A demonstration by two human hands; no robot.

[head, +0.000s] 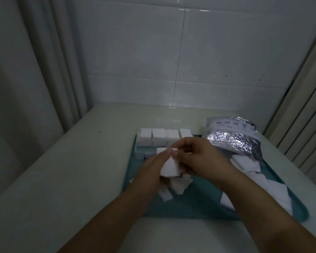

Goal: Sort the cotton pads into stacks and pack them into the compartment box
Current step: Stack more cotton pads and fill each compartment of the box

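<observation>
While both hands square up pad stack (170, 164) mid-tray (195, 201): left hand (153, 172) + right hand (195, 157) clamped on it. Next, I judge: slot into compartment box (144, 152), far-left tray corner; back row looks full.

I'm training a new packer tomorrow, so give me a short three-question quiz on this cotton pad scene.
1. True or false: four stacks stand in the back row of the compartment box.
2. What do both hands, left hand and right hand, hold?
A. the foil bag
B. a stack of cotton pads
C. the tray
3. Which side of the teal tray does the foil bag lie on?

Key: 1 true. 2 B, the stack of cotton pads. 3 the right side.
</observation>
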